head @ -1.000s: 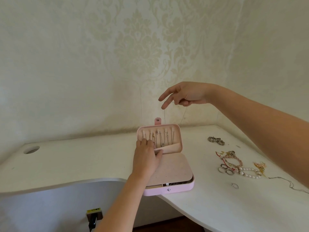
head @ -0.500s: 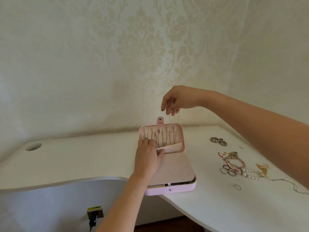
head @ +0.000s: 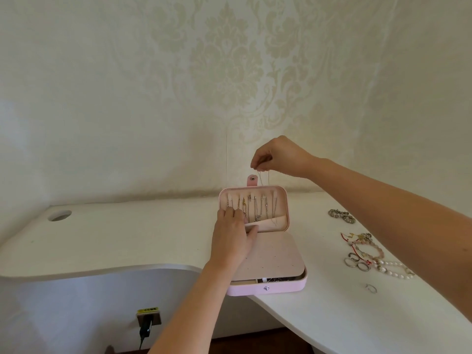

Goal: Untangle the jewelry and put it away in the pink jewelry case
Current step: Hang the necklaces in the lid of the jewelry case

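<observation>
Jewelry lay in two places: several chains already hung in a row inside the raised lid (head: 282,200) of the pink jewelry case (head: 265,288), while a beaded bracelet (head: 341,215), a red-corded tangle (head: 357,242), rings (head: 356,264) and a pearl bracelet (head: 393,270) waited on the counter (head: 127,238) to its right. Her right hand (head: 278,157) hovered just above the lid, fingertips pinched together on a fine chain necklace (head: 260,176) whose two strands dropped to the lid's top edge; held high like that, I judged, so it would hang straight and free of knots. Her left hand (head: 231,238) lay against the lid's lining, fingers fairly flat, thumb at the edge of the pocket (head: 270,223), apparently to keep the lid upright and steady. Whether it was also easing the pocket open I could not tell
</observation>
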